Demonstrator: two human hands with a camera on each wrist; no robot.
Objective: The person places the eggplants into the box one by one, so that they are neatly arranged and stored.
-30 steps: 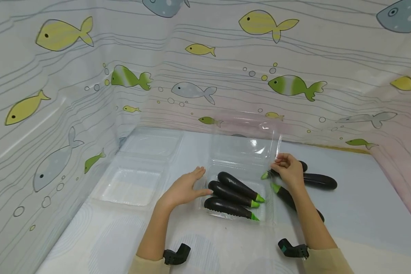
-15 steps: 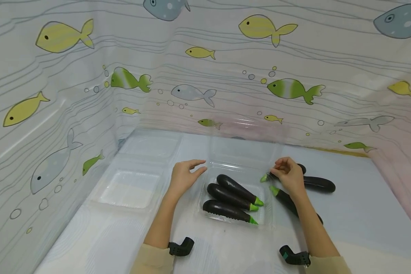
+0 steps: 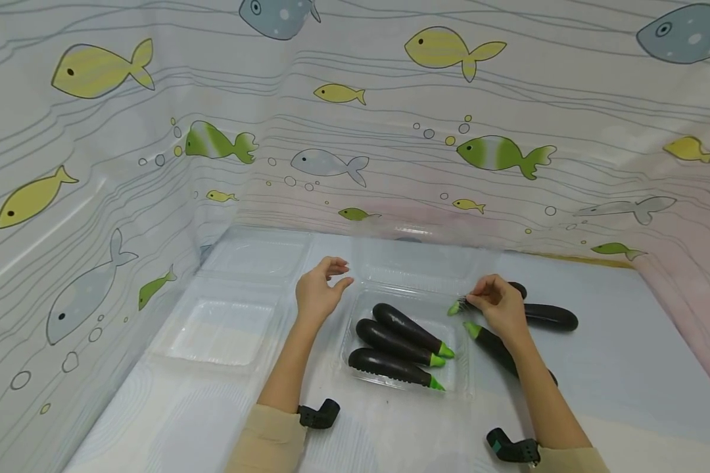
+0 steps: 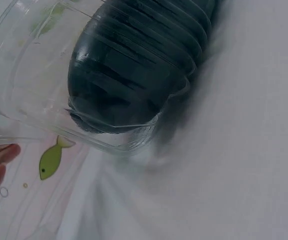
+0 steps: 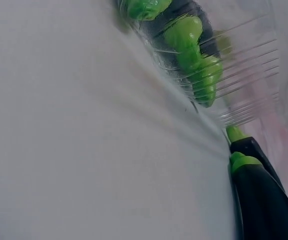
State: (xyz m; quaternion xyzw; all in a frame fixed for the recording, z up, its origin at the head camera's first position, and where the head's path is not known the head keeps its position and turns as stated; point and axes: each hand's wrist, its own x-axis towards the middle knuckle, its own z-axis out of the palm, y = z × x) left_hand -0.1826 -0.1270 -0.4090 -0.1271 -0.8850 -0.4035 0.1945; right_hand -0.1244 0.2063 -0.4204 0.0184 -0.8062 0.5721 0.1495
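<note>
We are looking down on a table under pale blue and white cloth, where a clear, rectangular, hinged plastic container is sitting near the centre with its transparent lid extending open toward the back. Three long, glossy, dark purple eggplants with bright green stem ends are lying side by side in it, rounded ends pointing left and stems pointing right. The person's left hand is hovering near the container's back left corner, its thumb and fingers curving loosely with a visible gap between them, and we are seeing nothing in its hold. The person's right hand is bending toward the back right corner, its thumb and fingers sitting close together near the plastic edge; we cannot tell whether they are pinching it. Around that hand, more dark purple eggplants with green stems are lying on the cloth, one of them passing partly beneath the right forearm. Well to the left, a second clear plastic container is lying open. Small black cameras are sitting at both wrists, beside beige sleeves, and a white fish-print curtain is hanging behind.
</note>
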